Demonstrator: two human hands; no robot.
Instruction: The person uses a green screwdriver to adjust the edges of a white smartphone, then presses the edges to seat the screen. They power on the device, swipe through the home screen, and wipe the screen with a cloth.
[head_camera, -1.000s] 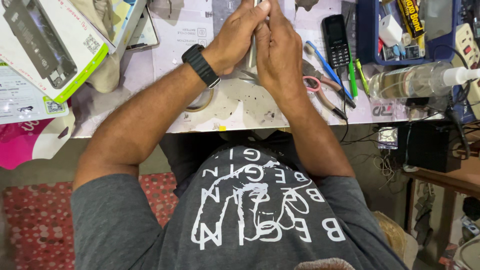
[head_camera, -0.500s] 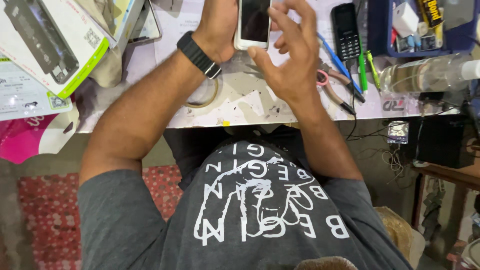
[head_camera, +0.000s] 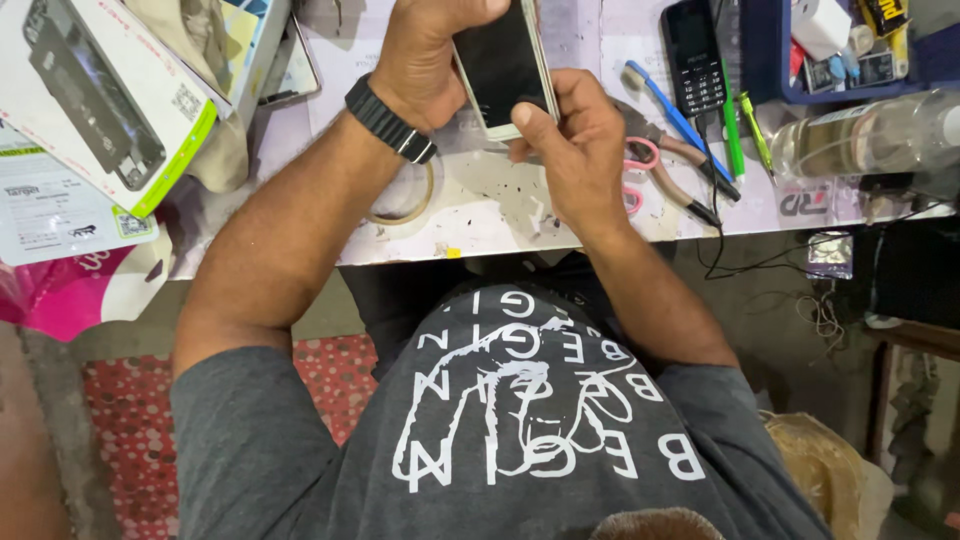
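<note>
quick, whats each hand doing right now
Left hand: closed around the top of the white smartphone, holding it above the table.
Right hand: on the phone's lower end, thumb pressed at its bottom edge.

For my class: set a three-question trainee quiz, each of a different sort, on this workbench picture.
1. True or false: the smartphone lies flat on the table.
2. Which wrist wears the black watch? A left, B right.
3. Fill in: the right hand presses its ____ on the phone's lower corner.

Key
1. False: the left hand holds it above the table, dark screen up.
2. A.
3. Thumb.
</note>
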